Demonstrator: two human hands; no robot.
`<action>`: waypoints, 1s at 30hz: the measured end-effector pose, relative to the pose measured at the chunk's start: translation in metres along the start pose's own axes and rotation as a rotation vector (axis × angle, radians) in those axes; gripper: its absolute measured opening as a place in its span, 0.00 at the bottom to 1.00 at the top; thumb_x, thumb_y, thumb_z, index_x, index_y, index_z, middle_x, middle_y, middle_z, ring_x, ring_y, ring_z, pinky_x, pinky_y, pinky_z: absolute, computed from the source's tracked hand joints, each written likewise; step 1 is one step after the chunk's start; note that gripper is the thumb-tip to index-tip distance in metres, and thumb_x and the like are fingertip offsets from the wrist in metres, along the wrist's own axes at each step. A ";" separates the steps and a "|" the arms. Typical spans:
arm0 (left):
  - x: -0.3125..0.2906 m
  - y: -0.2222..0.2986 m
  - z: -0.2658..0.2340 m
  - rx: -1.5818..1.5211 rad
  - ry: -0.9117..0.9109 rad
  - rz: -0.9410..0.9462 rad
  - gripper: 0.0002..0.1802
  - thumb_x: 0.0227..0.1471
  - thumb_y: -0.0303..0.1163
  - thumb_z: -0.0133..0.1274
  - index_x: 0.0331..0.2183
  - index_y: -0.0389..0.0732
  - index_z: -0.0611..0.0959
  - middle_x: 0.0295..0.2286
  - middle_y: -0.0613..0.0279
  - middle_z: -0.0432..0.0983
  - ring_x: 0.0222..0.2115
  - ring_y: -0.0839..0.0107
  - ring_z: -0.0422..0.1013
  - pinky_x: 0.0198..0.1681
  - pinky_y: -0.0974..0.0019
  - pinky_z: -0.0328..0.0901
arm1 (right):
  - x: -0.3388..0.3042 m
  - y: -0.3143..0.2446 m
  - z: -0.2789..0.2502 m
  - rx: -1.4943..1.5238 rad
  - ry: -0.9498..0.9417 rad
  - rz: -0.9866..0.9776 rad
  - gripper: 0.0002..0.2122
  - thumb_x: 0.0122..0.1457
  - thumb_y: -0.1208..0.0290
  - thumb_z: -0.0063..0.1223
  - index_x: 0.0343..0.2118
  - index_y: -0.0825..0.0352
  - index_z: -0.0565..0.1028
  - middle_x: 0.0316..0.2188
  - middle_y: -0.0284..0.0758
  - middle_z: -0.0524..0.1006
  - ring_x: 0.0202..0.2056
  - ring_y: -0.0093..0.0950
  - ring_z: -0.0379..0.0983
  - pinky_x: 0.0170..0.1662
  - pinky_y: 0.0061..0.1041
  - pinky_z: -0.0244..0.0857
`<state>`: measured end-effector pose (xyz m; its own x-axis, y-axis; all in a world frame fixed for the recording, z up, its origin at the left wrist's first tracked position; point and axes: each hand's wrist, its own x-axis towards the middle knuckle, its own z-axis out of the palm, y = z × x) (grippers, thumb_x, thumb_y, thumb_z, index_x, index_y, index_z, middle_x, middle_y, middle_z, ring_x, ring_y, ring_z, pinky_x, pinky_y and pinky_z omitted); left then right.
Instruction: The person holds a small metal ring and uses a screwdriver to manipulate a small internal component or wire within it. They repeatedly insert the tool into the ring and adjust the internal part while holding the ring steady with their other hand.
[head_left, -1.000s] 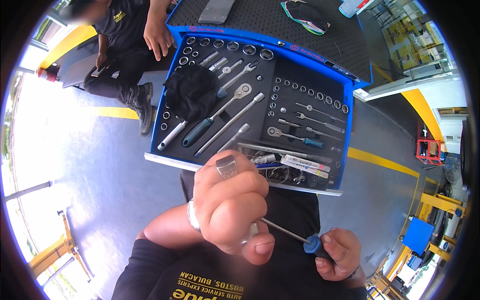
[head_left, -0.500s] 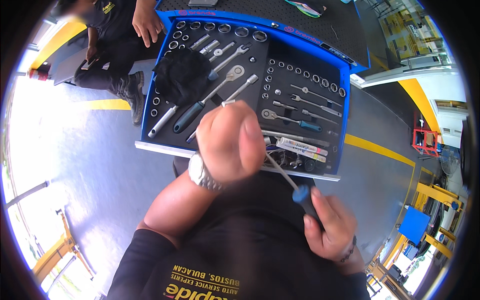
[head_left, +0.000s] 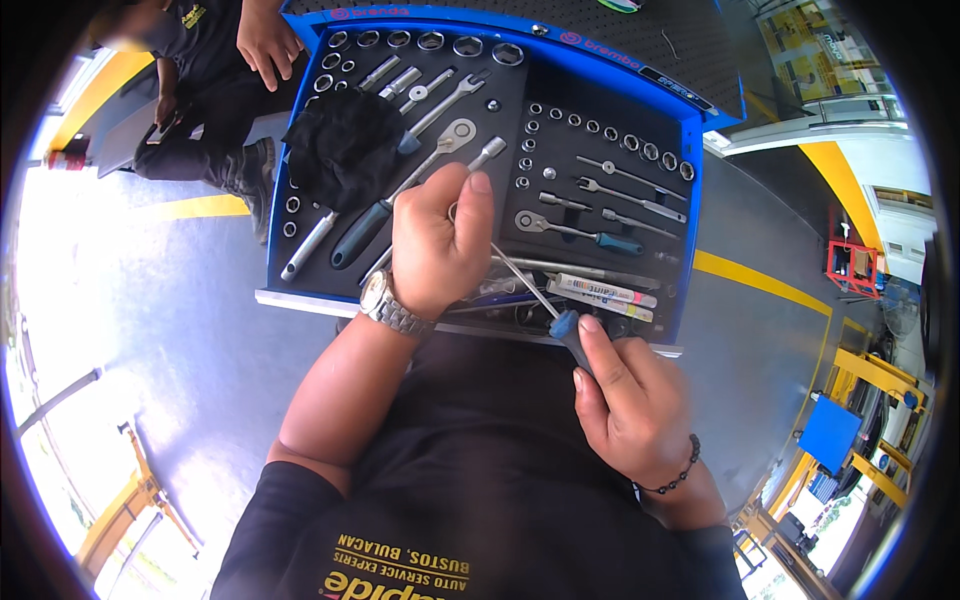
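We note a slim steel-shafted, blue-handled screwdriver (head_left: pixel 560 320) above the blue socket tray (head_left: pixel 690 240): right hand (head_left: pixel 625 400) fingers grip its handle, left hand (head_left: pixel 435 245) fingers pinch its tip.

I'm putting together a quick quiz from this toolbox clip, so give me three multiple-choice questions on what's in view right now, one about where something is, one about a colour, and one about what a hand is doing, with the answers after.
1. Where does the black cloth lie?
A. on the left half of the tool tray
B. on the floor
C. over the person's knee

2. What colour is the handle of the thin driver in the right hand?
A. red
B. blue
C. yellow

3. What is the left hand doing?
A. resting flat on the floor
B. lifting the cloth
C. closed around the far end of the driver's shaft, over the tray

Answers: 1 A, the cloth sits on the tools in the tray's left part. 2 B, the grip between the right fingers is blue. 3 C, the shaft runs up into the curled left fingers.
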<state>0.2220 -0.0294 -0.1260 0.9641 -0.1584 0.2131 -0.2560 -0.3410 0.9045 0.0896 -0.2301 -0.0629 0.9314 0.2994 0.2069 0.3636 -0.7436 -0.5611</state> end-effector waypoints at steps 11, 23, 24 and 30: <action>0.012 0.048 -0.031 -0.428 -0.289 -0.089 0.28 0.59 0.51 0.40 0.19 0.37 0.68 0.11 0.58 0.62 0.10 0.77 0.56 0.15 0.73 0.49 | 0.012 0.001 -0.062 0.202 -0.020 -0.014 0.22 0.45 0.77 0.59 0.48 0.72 0.77 0.18 0.32 0.71 0.15 0.25 0.65 0.18 0.24 0.56; 0.003 0.065 -0.029 -0.495 -0.246 -0.140 0.29 0.58 0.53 0.41 0.20 0.36 0.68 0.11 0.56 0.63 0.10 0.76 0.56 0.14 0.72 0.51 | 0.018 -0.022 -0.102 0.058 -0.100 0.054 0.18 0.49 0.68 0.57 0.43 0.70 0.79 0.20 0.34 0.74 0.18 0.29 0.67 0.25 0.28 0.58; 0.002 0.064 -0.031 -0.470 -0.244 -0.146 0.29 0.58 0.52 0.40 0.19 0.36 0.68 0.11 0.56 0.63 0.10 0.76 0.56 0.14 0.72 0.51 | 0.018 -0.025 -0.105 -0.004 -0.161 0.029 0.18 0.50 0.66 0.57 0.41 0.71 0.79 0.24 0.38 0.76 0.21 0.32 0.69 0.28 0.29 0.60; 0.002 0.063 -0.032 -0.299 -0.179 -0.071 0.28 0.59 0.49 0.39 0.18 0.36 0.68 0.11 0.57 0.62 0.11 0.75 0.57 0.15 0.72 0.51 | 0.020 -0.013 -0.098 0.227 -0.065 0.042 0.19 0.51 0.73 0.56 0.48 0.72 0.76 0.17 0.35 0.73 0.14 0.29 0.67 0.18 0.27 0.59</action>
<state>0.2103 -0.0214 -0.0570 0.9443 -0.3129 0.1021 -0.1318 -0.0751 0.9884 0.1050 -0.2735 0.0273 0.9402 0.3140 0.1318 0.3051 -0.6048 -0.7356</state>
